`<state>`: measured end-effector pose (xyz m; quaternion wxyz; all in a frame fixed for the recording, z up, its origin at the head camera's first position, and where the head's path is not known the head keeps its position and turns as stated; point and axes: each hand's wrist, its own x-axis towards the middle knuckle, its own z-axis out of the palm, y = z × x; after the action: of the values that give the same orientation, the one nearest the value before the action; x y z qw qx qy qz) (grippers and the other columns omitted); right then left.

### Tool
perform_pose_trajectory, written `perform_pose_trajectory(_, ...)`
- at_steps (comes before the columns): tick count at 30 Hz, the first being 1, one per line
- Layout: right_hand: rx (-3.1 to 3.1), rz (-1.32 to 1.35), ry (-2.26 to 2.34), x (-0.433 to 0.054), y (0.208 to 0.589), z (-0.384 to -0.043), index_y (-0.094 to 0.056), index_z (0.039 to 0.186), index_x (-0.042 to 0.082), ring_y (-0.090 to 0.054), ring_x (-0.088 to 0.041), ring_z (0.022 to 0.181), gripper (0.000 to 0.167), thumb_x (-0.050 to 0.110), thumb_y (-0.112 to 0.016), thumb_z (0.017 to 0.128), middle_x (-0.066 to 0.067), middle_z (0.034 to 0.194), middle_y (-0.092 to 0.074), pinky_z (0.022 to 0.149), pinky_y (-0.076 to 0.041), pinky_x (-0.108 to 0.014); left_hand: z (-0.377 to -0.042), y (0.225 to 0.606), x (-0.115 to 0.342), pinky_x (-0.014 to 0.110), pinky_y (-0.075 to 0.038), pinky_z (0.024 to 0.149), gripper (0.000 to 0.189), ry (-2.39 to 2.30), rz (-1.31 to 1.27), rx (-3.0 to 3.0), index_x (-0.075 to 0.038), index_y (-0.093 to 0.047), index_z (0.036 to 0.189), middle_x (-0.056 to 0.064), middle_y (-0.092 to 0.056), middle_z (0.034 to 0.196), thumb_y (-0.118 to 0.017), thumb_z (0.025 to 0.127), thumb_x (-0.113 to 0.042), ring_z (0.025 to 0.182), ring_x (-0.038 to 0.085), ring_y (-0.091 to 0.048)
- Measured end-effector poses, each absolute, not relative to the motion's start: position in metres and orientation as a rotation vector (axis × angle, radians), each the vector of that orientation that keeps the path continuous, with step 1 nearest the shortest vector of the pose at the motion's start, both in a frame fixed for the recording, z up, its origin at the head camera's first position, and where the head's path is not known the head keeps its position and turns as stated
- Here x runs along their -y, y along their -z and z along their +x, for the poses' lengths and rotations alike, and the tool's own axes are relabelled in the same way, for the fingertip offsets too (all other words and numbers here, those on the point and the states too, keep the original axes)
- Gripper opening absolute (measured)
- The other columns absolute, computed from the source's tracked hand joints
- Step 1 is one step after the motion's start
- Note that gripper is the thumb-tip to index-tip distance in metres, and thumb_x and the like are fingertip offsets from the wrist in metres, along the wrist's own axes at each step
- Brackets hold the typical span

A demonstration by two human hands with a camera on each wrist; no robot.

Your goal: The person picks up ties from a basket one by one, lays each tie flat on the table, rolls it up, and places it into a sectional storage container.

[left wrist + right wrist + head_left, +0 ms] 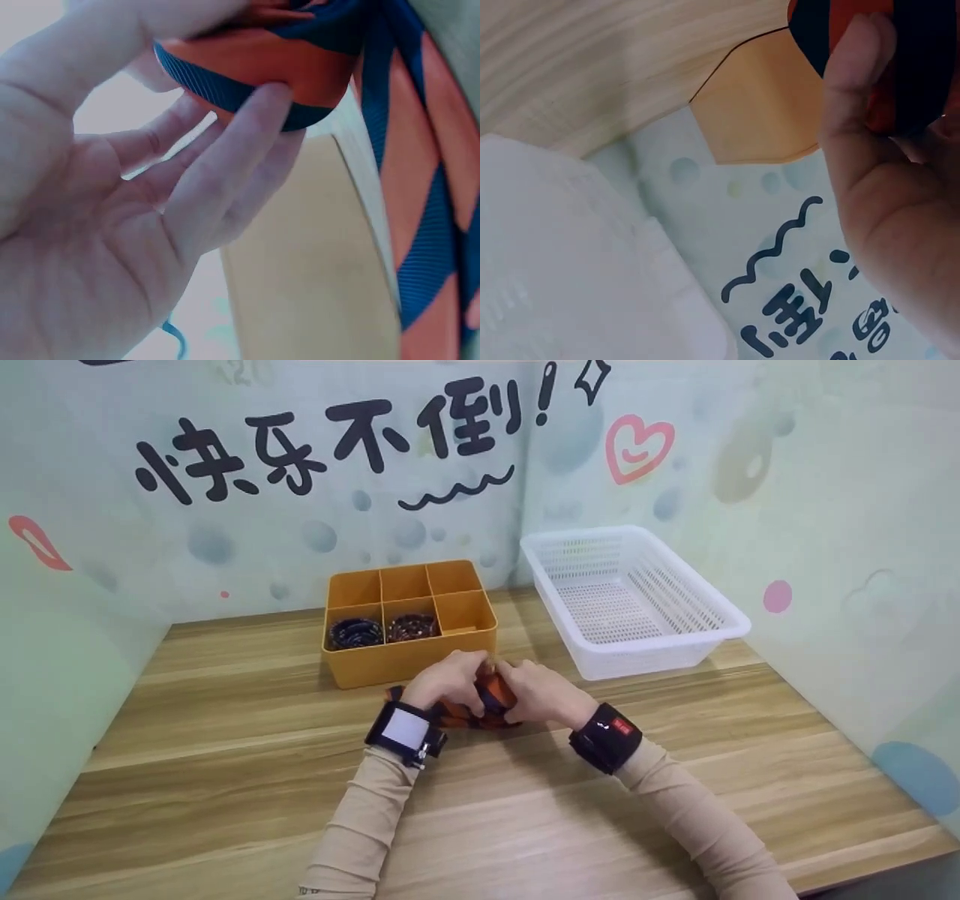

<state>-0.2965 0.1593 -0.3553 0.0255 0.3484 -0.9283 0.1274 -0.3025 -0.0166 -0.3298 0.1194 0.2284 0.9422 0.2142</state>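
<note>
An orange and navy striped necktie (495, 696) is partly rolled up between both hands, just in front of the orange-yellow divided box (405, 664). My left hand (452, 681) pinches the roll from the left; in the left wrist view its fingers curl under the rolled necktie (262, 67), and a loose length hangs alongside. From the right, my right hand (544, 690) grips the same roll, thumb against the striped fabric in the right wrist view. More of the necktie lies on the table, left of the roll. Two rolled ties, a dark one (356, 634) and a reddish patterned one (412, 628), sit in the box's front-left and front-middle compartments.
A white perforated plastic basket (660, 647) stands at the back right, with wood-grain table (525, 825) between it and the box. Printed wall panels (262, 532) close off the back and sides. The box's front-right compartment and back row show bare walls.
</note>
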Motion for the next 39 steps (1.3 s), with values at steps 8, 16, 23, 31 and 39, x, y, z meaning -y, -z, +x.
perform_pose_trajectory(8,2.933,1.048,-0.562,-0.157,0.360,-0.303,-0.055,0.108,0.003,-0.062,-0.030,0.088,0.050,0.017,-0.080,0.067,-0.017,0.096,-0.068,0.078,-0.053,-0.040,-0.309,0.340,0.034,0.030,-0.047,0.086,0.065,-0.735,0.560,-2.636,-0.006,-0.046,0.119,0.014,-0.060,0.114,-0.080,0.063,-0.003,0.101,0.022,-0.055)
perform_pose_trajectory(16,2.892,0.935,-0.201,-0.157,0.351,-0.292,-0.058,0.100,-0.001,-0.065,-0.036,0.080,0.047,0.018,-0.081,0.064,-0.022,0.091,-0.065,0.068,-0.055,-0.047,-0.305,0.328,0.022,0.035,-0.047,0.093,0.056,-0.619,0.746,-2.695,-0.005,-0.056,0.114,0.011,-0.064,0.114,-0.082,0.068,-0.021,0.105,0.025,-0.058)
perform_pose_trajectory(23,2.960,0.934,-0.385,-0.161,0.356,-0.301,-0.050,0.114,0.005,-0.064,-0.033,0.086,0.059,0.028,-0.080,0.068,-0.018,0.097,-0.064,0.072,-0.054,-0.045,-0.314,0.344,0.031,0.029,-0.049,0.085,0.051,-0.772,0.655,-2.646,-0.005,-0.055,0.116,0.013,-0.065,0.114,-0.075,0.069,-0.012,0.101,0.023,-0.060)
perform_pose_trajectory(31,2.958,0.967,-0.486,-0.158,0.360,-0.305,-0.056,0.108,0.004,-0.063,-0.029,0.083,0.047,0.023,-0.076,0.071,-0.015,0.093,-0.067,0.069,-0.054,-0.039,-0.315,0.345,0.035,0.037,-0.044,0.101,0.059,-0.826,0.670,-2.590,-0.008,-0.048,0.123,0.015,-0.058,0.128,-0.074,0.070,-0.006,0.115,0.027,-0.056)
perform_pose_trajectory(39,2.980,0.894,-0.235,-0.155,0.354,-0.298,-0.057,0.113,0.005,-0.063,-0.033,0.081,0.052,0.026,-0.076,0.070,-0.017,0.091,-0.065,0.067,-0.054,-0.046,-0.309,0.338,0.025,0.036,-0.049,0.093,0.051,-0.706,0.785,-2.669,-0.009,-0.055,0.116,0.011,-0.064,0.117,-0.076,0.071,-0.014,0.108,0.025,-0.059)
